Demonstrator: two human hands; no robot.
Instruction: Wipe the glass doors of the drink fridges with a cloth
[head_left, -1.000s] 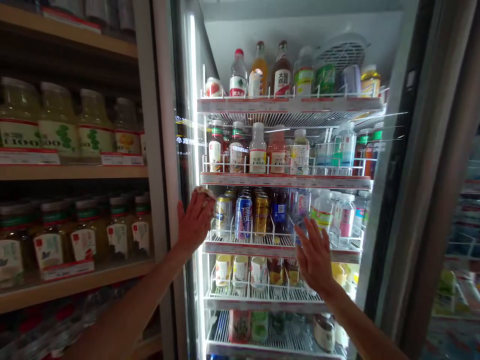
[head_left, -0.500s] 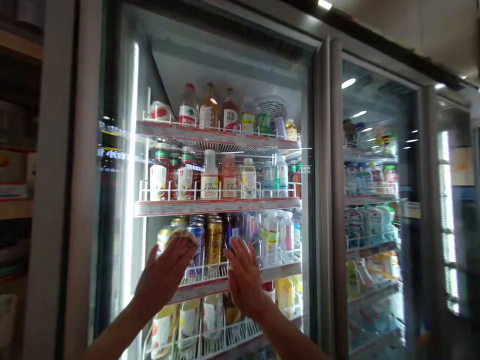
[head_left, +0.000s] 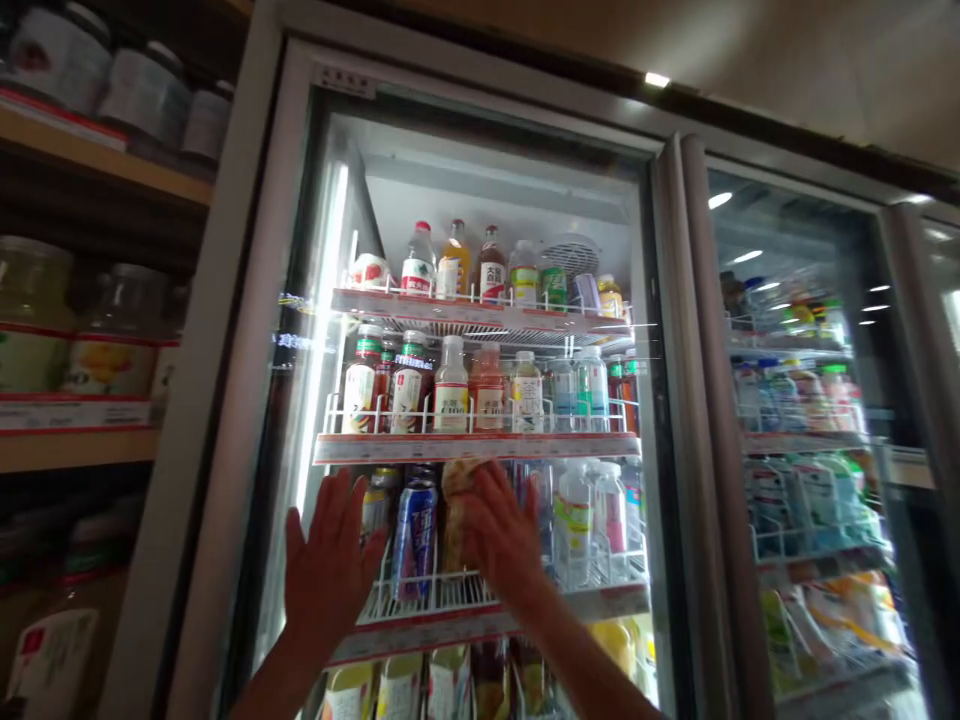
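Note:
My left hand (head_left: 328,560) is flat with its fingers spread, palm toward the glass door (head_left: 495,150) of a drinks fridge, and holds nothing. To its right, my right hand (head_left: 501,525) is against the same glass with a crumpled beige cloth (head_left: 459,478) under its fingers. Most of the cloth is hidden behind the hand. Behind the glass, near both hands, a blue can (head_left: 415,535) stands on the third shelf. Above them is a row of bottles (head_left: 451,390) on the second shelf.
Wooden shelves with jars (head_left: 120,330) stand at the left, beside the fridge frame (head_left: 217,430). Right of the door, a vertical handle post (head_left: 694,400) separates it from a second glass door (head_left: 795,230) with more drinks behind it.
The beige cloth was at my left fingertips and is now under my right hand. My left hand has turned more upright with fingers spread. The view has shifted left and upward.

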